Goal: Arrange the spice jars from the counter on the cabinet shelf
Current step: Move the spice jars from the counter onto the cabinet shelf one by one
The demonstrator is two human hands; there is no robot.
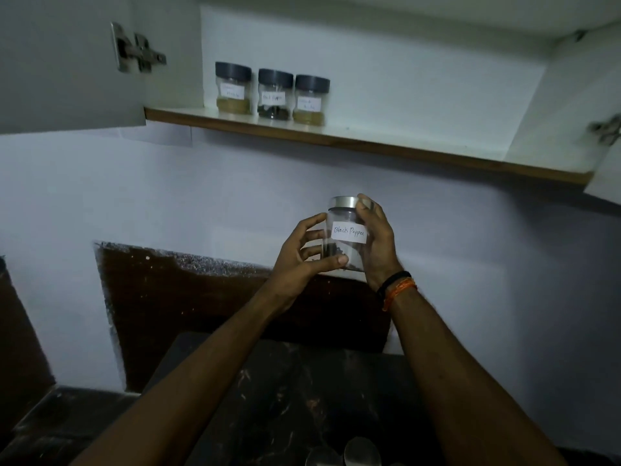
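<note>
Holding a clear jar (pixel 346 237) labelled "Black Pepper" upright below the cabinet shelf (pixel 336 137), you curled your right hand (pixel 378 245) around its side and silver lid, while your left hand (pixel 304 255) cupped its other side, thumb across the base. Three dark-lidded jars (pixel 273 94) stood in a row on the shelf's left end, their labels seemingly too blurred to read.

The held jar (pixel 346 235) bears a white label (pixel 349 232) handwritten "Black Pepper"; shelf jars' labels blur.
</note>
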